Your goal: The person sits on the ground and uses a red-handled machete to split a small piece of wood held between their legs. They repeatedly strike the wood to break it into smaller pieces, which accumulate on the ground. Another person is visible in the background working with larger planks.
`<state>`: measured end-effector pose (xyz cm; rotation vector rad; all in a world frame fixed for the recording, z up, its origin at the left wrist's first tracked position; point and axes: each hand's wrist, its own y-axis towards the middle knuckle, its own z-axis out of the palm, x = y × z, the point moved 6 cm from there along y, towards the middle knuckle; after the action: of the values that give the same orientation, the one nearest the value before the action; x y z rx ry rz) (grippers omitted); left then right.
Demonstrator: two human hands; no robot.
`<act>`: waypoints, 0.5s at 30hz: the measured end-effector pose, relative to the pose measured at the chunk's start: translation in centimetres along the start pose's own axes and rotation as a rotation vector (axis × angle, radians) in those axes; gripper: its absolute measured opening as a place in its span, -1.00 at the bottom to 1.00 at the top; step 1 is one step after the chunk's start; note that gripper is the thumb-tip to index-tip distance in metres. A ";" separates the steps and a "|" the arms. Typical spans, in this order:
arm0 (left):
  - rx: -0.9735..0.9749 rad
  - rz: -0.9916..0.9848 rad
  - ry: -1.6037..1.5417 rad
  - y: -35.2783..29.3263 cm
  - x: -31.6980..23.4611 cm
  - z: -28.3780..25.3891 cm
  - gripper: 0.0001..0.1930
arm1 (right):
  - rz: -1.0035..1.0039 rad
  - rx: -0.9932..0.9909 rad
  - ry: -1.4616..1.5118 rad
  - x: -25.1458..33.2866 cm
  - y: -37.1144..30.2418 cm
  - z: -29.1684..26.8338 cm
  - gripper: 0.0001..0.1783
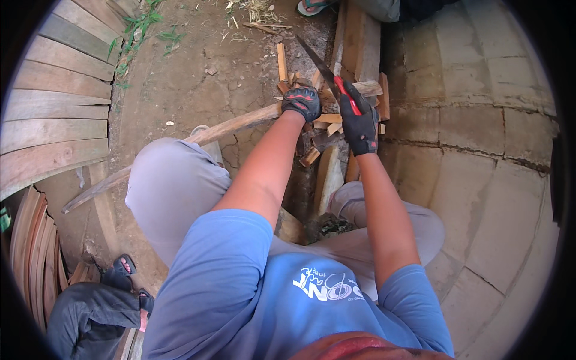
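At the wearer's twelve o'clock, a handsaw sat gripped in the right hand, blade toward eleven, seemingly clear of the left hand, curled by a wooden pole; its grip I couldn't tell.

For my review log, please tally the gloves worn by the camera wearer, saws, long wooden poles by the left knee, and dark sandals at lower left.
Black gloves: 2
Red-handled saw: 1
Long wooden pole: 1
Dark sandals: 2
Total: 6
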<state>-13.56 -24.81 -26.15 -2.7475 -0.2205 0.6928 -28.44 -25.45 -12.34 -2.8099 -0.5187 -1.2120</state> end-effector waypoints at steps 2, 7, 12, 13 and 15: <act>0.031 0.002 0.002 0.2 -0.1 0.2 -0.49 | 0.061 0.003 0.139 -0.5 0.3 -0.2 -0.56; 0.098 -0.027 -0.030 0.0 -0.3 -0.3 -0.49 | 0.034 -0.018 0.186 -1.3 0.3 -0.1 -0.55; 0.074 -0.012 -0.029 0.1 -0.2 -0.3 -0.49 | 0.103 0.015 0.169 -1.3 -0.2 0.0 -0.54; 0.084 -0.011 -0.029 0.2 -0.2 -0.2 -0.49 | 0.078 0.014 0.166 -1.0 -0.2 0.0 -0.54; 0.079 -0.004 -0.027 0.3 0.0 -0.4 -0.48 | 0.026 0.008 0.158 -0.3 -0.2 -0.2 -0.54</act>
<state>-13.33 -25.20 -25.91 -2.6638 -0.1999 0.7217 -28.86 -25.41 -12.47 -2.6750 -0.4744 -1.4077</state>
